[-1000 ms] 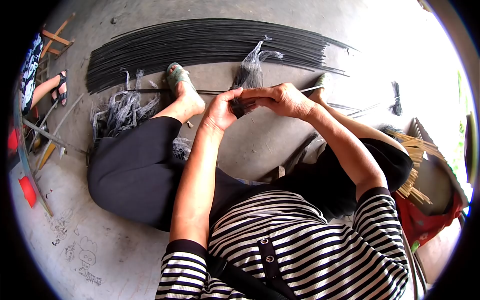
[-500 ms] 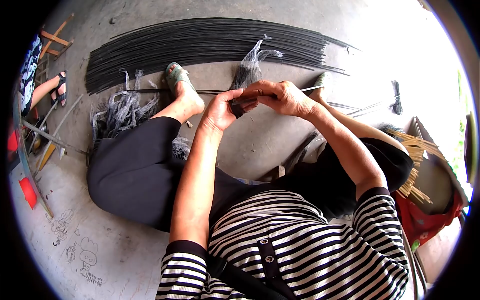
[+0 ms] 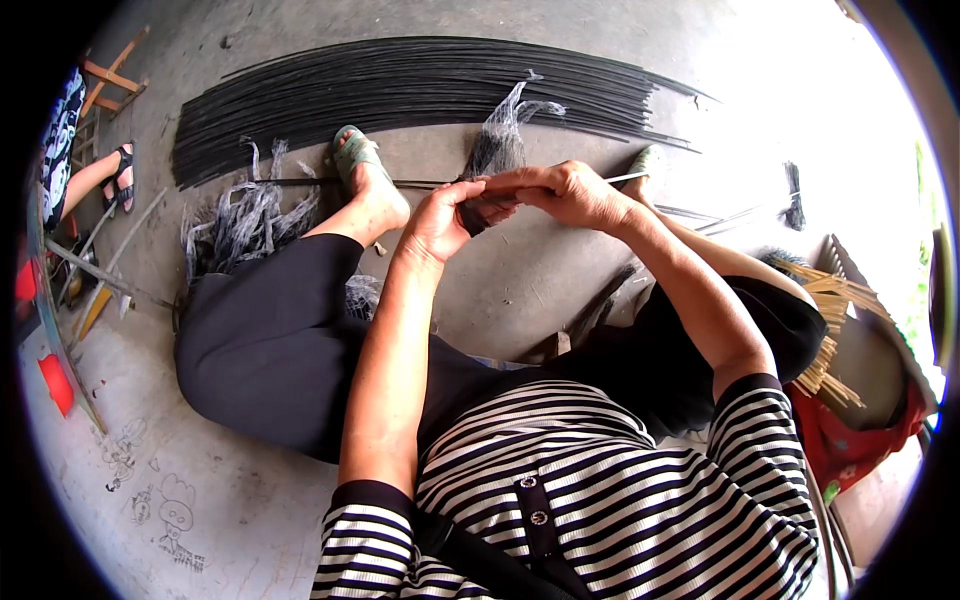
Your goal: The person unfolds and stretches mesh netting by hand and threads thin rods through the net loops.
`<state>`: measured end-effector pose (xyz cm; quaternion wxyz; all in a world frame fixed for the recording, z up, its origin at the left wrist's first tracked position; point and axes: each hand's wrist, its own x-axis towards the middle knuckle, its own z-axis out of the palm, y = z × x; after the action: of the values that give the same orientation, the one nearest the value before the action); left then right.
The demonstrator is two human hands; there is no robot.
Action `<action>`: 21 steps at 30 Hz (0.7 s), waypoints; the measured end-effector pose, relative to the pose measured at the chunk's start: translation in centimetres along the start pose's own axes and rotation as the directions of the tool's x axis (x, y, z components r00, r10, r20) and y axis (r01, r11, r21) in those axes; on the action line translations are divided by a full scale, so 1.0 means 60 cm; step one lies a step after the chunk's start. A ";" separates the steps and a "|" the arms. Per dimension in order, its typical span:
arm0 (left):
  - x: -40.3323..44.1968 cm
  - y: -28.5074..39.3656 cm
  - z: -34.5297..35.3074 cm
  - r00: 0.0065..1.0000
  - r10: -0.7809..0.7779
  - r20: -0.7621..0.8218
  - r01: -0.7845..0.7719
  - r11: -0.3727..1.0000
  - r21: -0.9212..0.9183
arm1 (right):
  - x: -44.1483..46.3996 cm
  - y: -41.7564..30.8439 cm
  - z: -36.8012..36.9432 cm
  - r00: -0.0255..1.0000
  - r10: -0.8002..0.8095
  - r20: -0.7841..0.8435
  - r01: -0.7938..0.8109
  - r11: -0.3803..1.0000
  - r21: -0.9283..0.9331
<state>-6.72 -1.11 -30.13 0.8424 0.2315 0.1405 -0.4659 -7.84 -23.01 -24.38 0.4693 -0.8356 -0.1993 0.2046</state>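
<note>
Dark fibrous tuft (image 3: 497,152) on wearer's side of black rods (image 3: 400,95), tip overlapping them; left hand (image 3: 437,222) grasping its base, right hand (image 3: 578,197) across, closure unclear; probably light, limp, snag-prone; best gripped at gathered base

My net (image 3: 497,150): fine, filmy, plastic-looking. Rods (image 3: 420,90): matt, smooth, material unclear. Floor (image 3: 480,300): matt, concrete-like. My shirt (image 3: 620,470): ribbed cloth; buttons (image 3: 539,518), shiny. My trousers (image 3: 270,350): smooth, matt cloth. Frame (image 3: 112,77): wood.
</note>
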 end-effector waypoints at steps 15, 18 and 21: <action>-0.014 0.005 0.025 0.999 -0.015 -0.051 0.017 0.999 0.035 | -0.008 0.015 -0.025 0.990 0.143 -0.015 -0.144 0.977 -0.155; -0.015 0.005 0.026 0.999 -0.017 -0.037 0.019 0.997 0.070 | -0.009 0.021 -0.027 0.991 0.132 0.000 -0.132 0.991 -0.038; -0.017 0.006 0.018 1.000 -0.003 -0.020 0.004 0.999 0.053 | -0.008 0.019 -0.030 0.989 0.144 0.021 -0.143 0.989 -0.045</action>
<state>-6.95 -0.79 -28.65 0.8336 0.2583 0.1369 -0.4686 -7.10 -25.07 -24.41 0.4328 -0.8551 -0.1487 0.2436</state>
